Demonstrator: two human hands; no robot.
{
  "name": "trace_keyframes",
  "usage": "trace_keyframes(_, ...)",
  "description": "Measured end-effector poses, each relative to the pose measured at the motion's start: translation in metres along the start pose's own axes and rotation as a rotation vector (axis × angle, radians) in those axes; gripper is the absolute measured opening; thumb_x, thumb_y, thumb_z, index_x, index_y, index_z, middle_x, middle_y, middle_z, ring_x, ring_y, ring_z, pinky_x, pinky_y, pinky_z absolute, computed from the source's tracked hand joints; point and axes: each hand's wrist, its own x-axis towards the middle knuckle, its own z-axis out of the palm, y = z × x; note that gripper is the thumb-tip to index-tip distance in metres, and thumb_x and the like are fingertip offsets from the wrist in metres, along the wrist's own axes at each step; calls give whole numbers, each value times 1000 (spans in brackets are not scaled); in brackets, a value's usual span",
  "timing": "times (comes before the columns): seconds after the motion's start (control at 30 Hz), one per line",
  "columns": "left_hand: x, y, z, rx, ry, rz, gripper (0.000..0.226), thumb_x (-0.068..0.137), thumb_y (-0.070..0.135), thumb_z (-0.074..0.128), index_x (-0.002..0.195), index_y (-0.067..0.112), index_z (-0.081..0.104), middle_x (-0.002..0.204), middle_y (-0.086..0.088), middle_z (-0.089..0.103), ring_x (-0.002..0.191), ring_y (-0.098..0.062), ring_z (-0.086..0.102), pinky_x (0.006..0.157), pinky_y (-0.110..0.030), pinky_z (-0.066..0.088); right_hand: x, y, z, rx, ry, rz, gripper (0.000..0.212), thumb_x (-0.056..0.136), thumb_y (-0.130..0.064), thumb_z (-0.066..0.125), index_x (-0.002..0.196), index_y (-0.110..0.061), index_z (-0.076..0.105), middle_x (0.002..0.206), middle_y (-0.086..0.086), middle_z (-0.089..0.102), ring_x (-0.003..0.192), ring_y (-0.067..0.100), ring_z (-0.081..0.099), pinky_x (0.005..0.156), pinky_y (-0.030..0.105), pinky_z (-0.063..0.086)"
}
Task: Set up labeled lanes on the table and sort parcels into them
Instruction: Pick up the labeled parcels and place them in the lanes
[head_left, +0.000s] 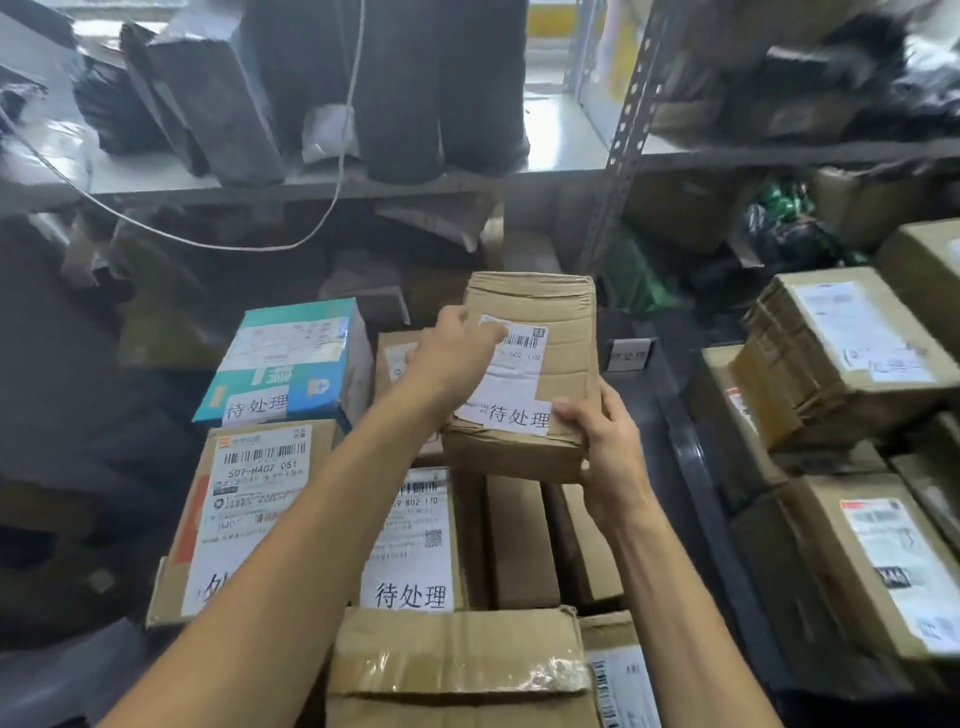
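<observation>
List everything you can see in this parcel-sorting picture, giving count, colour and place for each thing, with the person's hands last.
held box: one, brown with white label, centre, held over the pile.
teal box: one, teal and white, left of the held box.
labelled boxes: several, brown, packed below the hands.
right boxes: several, brown, stacked at the right.
bagged parcels: several, black, upper shelf.
cable: one, white, hanging across the shelf.
sign card: one, pale, right of the held box.
left hand: one, touching the held box's label.
right hand: one, gripping the held box's near corner.
</observation>
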Motion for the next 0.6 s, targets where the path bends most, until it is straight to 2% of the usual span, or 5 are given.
trace_keyframes(0.13, 4, 18, 28, -71, -78, 40, 54, 101, 31, 56, 148, 16, 37, 129, 2, 54, 115, -19, 54, 91, -34, 45, -3, -22, -43, 42, 81, -63, 53, 72, -17, 73, 124, -20, 65, 114, 8, 76, 106, 32, 72, 92, 49, 56)
trace_keyframes(0.23, 16, 19, 67, -17, -186, 29, 37, 99, 26, 57, 135, 19, 52, 121, 4, 66, 104, -16, 65, 91, -36, 55, 1, -32, -82, 41, 113, -78, 40, 84, -8, 69, 122, -18, 64, 114, 11, 76, 99, 28, 73, 89, 45, 55)
trace_keyframes(0.33, 23, 23, 113, 32, -299, -96, 52, 92, 46, 53, 134, 16, 54, 109, -2, 73, 87, -19, 71, 73, -39, 61, 12, -36, -120, 59, 132, -69, 33, 90, 0, 62, 119, -14, 66, 115, 16, 75, 99, 29, 72, 91, 43, 55)
trace_keyframes(0.4, 26, 29, 137, 80, -348, -209, 55, 92, 51, 49, 132, 13, 54, 106, -6, 73, 87, -25, 70, 75, -42, 62, 23, -37, -143, 41, 128, -48, 32, 90, -1, 64, 118, -15, 66, 114, 15, 75, 100, 30, 72, 91, 43, 56)
trace_keyframes(0.6, 53, 29, 190, 72, -377, -368, 38, 99, 31, 37, 127, 13, 56, 110, -10, 71, 86, -28, 66, 90, -53, 60, 68, -36, -185, -113, 76, 63, 35, 84, -6, 71, 114, -25, 67, 113, 5, 77, 109, 30, 71, 101, 51, 54)
